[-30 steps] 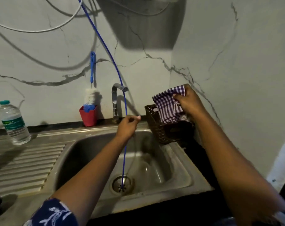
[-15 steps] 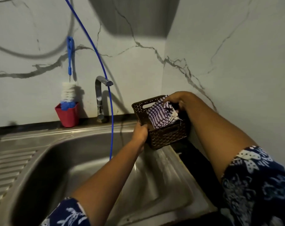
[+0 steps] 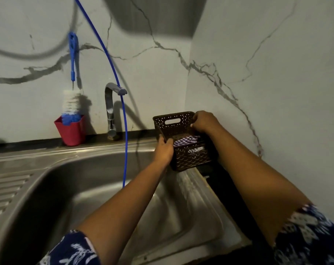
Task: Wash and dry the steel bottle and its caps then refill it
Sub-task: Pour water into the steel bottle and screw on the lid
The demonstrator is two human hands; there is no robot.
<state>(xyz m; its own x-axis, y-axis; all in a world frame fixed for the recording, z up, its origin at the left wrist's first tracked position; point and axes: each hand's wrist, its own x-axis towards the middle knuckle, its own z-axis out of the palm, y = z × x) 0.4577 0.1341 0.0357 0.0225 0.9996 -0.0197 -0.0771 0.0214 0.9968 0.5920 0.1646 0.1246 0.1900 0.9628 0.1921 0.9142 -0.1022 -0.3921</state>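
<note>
A brown perforated plastic basket stands at the sink's back right corner, by the wall. A purple-and-white checked cloth lies inside it. My left hand grips the basket's near left corner. My right hand holds its right rim from above. The steel bottle and its caps are out of view.
A steel sink with a ribbed drainboard fills the foreground. A chrome tap stands behind it, with a thin blue hose hanging into the basin. A red cup holds a blue-handled bottle brush. Marbled walls close off the back and right.
My right hand pushed the checked cloth down into the basket and now holds the rim. My left hand left the blue hose and took the basket's corner. The view moved closer and rightward.
</note>
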